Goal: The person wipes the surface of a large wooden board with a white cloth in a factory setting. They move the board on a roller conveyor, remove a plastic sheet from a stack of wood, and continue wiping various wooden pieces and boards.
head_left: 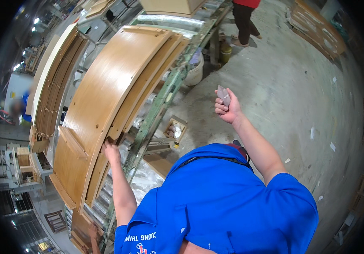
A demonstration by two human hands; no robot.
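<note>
A stack of light-brown wooden panels (106, 80) lies on a roller conveyor to my left, with a smooth top face and wooden strips fixed across it. My left hand (112, 151) is at the near side of the stack, its fingers curled on the edge of a panel and partly hidden in the gap below the top one. Out to the right, over the floor, my right hand (230, 108) is closed around a folded grey pad (223, 95), perhaps sandpaper. The pad is apart from the panels.
A green metal rail (165, 95) edges the conveyor. Under it stand a white bucket (194, 72) and a small box (176, 129). More stacked panels (61, 80) stand beyond. A person in dark trousers (244, 23) is at the far end; another person's hand (93, 231) shows lower left.
</note>
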